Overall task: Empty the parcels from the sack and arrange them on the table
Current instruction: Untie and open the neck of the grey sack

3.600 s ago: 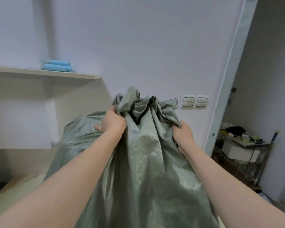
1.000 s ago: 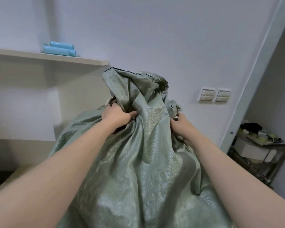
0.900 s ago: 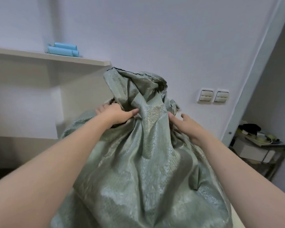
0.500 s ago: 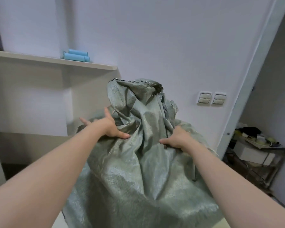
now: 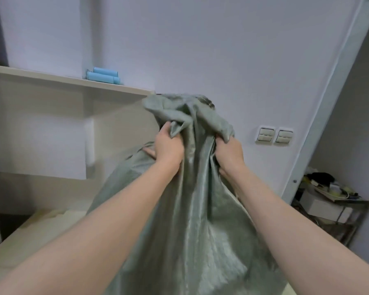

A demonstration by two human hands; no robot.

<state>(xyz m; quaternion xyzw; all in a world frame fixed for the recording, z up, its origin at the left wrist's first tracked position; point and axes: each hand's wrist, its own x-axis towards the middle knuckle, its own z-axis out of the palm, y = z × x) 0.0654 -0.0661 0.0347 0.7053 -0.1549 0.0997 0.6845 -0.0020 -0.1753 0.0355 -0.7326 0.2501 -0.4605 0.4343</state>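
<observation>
2 bare hands grip the bunched top of a grey-green woven sack (image 5: pixel 192 220), which stands upright on a pale table (image 5: pixel 30 237) and fills the middle of the view. The left hand (image 5: pixel 168 149) is clenched on a fold at the left side of the gathered neck, and the right hand (image 5: pixel 229 153) is clenched on the fabric at the right side, the 2 fists close together with a ridge of cloth between them. The crumpled end of the sack rises above both fists, near the end of a pale wall shelf (image 5: pixel 73 84). On that shelf lie 2 light-blue rolls (image 5: pixel 103 76). Bare tabletop shows to the left of the sack, up to the table's left edge. To the right, 2 wall switches (image 5: pixel 274 135) sit beside a doorframe (image 5: pixel 328 103), and beyond it stands a cluttered metal rack (image 5: pixel 337 201). No parcels are visible.
</observation>
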